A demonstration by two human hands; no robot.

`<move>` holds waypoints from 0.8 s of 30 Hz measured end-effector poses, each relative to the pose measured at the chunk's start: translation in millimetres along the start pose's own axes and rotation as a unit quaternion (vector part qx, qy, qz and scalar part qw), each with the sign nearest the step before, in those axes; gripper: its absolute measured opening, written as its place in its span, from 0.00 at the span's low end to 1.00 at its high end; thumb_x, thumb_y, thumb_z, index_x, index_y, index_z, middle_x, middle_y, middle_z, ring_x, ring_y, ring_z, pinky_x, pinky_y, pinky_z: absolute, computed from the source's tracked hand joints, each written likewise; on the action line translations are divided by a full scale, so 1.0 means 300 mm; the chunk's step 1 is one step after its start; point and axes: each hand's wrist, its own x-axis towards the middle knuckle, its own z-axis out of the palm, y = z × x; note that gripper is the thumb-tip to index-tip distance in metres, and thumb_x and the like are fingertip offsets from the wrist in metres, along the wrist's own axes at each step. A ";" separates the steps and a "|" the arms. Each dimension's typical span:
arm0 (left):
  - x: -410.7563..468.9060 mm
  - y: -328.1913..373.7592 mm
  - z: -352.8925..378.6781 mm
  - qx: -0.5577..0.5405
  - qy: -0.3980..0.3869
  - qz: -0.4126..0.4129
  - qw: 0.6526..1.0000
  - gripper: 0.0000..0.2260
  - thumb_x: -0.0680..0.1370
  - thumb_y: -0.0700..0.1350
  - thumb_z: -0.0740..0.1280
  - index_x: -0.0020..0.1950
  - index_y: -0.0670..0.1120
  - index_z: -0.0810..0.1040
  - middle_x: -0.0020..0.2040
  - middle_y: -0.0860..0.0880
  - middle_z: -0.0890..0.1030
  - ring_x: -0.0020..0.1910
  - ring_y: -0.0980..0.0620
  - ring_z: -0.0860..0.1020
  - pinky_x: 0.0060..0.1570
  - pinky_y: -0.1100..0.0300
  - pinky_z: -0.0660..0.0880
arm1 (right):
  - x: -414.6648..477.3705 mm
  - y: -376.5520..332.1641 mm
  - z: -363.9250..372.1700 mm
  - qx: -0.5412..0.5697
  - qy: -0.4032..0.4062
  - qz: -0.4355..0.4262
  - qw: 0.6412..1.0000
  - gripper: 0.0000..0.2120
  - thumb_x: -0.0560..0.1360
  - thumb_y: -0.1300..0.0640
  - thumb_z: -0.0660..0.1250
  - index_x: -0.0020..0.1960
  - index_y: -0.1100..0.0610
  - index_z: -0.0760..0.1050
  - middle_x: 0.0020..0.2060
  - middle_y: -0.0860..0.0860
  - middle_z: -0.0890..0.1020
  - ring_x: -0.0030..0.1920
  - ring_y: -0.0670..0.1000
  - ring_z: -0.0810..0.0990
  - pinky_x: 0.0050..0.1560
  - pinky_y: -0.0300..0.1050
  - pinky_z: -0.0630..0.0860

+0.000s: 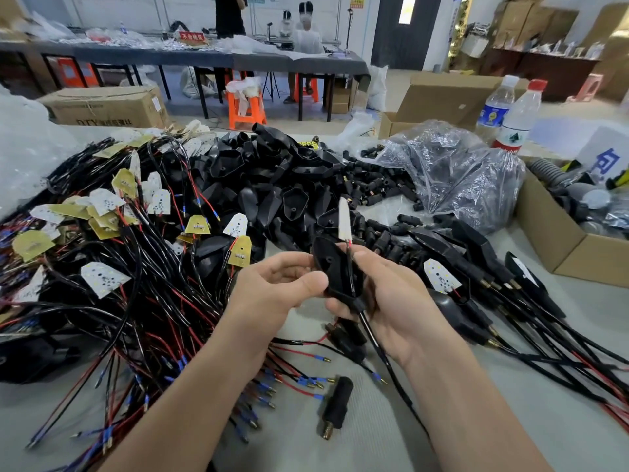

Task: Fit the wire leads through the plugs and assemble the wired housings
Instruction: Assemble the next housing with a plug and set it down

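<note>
1. A black housing (331,269) is held above the table (391,434), at the middle of the view, between both hands.
2. The housing is gripped by the left hand (282,284): the thumb is pressed on its near face and the fingers are curled behind it.
3. The right hand (394,301) is curled round the black cable (373,338) where it leaves the housing's lower end; the thumb lies beside the red lead at the top.
4. A white board (344,219), seen edge-on, stands up out of the housing's upper end.
5. The cable is seen running down past the right wrist onto the table.
6. A single plug (335,407) lies on the table below the hands, apart from them.
7. A heap of empty housings (272,175) is piled behind the hands, with wired boards (102,233) to its left and loose plugs (381,185) to its right.
8. A plastic bag (452,172), two bottles (519,117) and a cardboard box (558,240) are placed at the right.
</note>
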 end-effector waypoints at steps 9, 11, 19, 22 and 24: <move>0.010 0.003 -0.014 -0.133 -0.175 -0.035 0.975 0.17 0.80 0.43 0.67 0.68 0.42 0.77 0.49 0.37 0.81 0.42 0.41 0.77 0.50 0.52 0.79 | 0.002 0.050 0.023 -0.129 0.001 -0.058 0.990 0.14 0.86 0.56 0.57 0.56 0.60 0.81 0.34 0.60 0.83 0.27 0.55 0.79 0.23 0.41 0.73; 0.024 0.004 -0.032 -0.165 -0.128 -0.033 0.977 0.17 0.79 0.42 0.68 0.69 0.45 0.79 0.60 0.39 0.83 0.53 0.41 0.82 0.56 0.53 0.79 | -0.005 0.047 0.011 -0.139 -0.016 -0.033 0.990 0.13 0.85 0.54 0.59 0.54 0.59 0.80 0.36 0.60 0.84 0.27 0.56 0.78 0.23 0.41 0.71; 0.043 0.021 -0.079 -0.214 -0.089 -0.014 0.973 0.24 0.78 0.41 0.66 0.75 0.48 0.73 0.68 0.46 0.82 0.63 0.48 0.82 0.56 0.57 0.81 | 0.001 0.031 -0.025 -0.366 -0.040 -0.055 0.928 0.12 0.79 0.58 0.65 0.39 0.57 0.83 0.27 0.54 0.78 0.23 0.48 0.66 0.25 0.37 0.61; 0.042 0.029 -0.097 -0.202 -0.133 -0.026 0.970 0.24 0.79 0.38 0.63 0.76 0.49 0.72 0.69 0.45 0.80 0.66 0.47 0.80 0.59 0.53 0.80 | -0.005 0.018 -0.031 -0.401 -0.044 -0.081 0.911 0.12 0.76 0.53 0.64 0.39 0.56 0.82 0.24 0.52 0.74 0.25 0.49 0.65 0.28 0.40 0.62; 0.039 0.030 -0.101 -0.211 -0.137 -0.049 0.967 0.23 0.80 0.39 0.61 0.76 0.48 0.73 0.69 0.44 0.80 0.67 0.46 0.80 0.60 0.50 0.80 | -0.012 0.015 -0.033 -0.435 -0.041 -0.093 0.895 0.11 0.74 0.52 0.65 0.37 0.55 0.82 0.23 0.51 0.72 0.26 0.49 0.65 0.31 0.42 0.62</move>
